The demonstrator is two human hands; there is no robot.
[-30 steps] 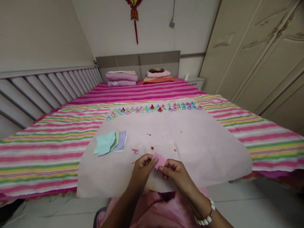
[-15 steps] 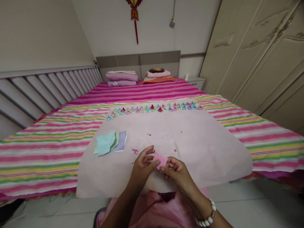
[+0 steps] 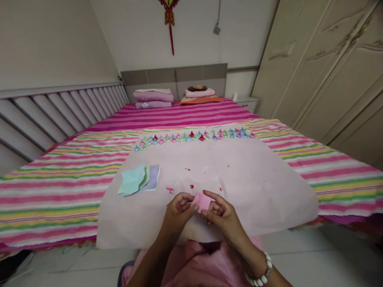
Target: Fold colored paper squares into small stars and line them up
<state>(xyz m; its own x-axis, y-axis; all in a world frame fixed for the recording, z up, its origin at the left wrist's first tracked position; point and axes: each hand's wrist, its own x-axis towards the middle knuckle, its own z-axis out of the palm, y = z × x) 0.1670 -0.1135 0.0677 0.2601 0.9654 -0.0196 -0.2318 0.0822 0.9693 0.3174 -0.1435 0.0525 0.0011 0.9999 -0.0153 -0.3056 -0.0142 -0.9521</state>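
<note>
A small folded square of pink paper (image 3: 201, 202) is held between both hands, just above the pale pink sheet (image 3: 251, 179). My left hand (image 3: 180, 209) pinches its left edge, thumb in front and fingers curled behind. My right hand (image 3: 220, 209) grips the right side with thumb and fingers, its index finger stretched along the top edge. Left of the hands lies a stack of coloured paper squares (image 3: 133, 180), light blue on top of green and lilac. Small red scraps (image 3: 170, 190) are scattered on the sheet.
Rows of folded paper pieces (image 3: 181, 138) in many colours line the sheet's far edge. The sheet lies on a bed with a striped cover (image 3: 56, 179). Folded bedding (image 3: 153, 98) sits by the headboard, and a wardrobe (image 3: 314, 71) stands at the right.
My left fingers have lowered and curled in behind the pink paper, uncovering a red scrap beyond them. My right index finger has lifted to the paper's top edge.
</note>
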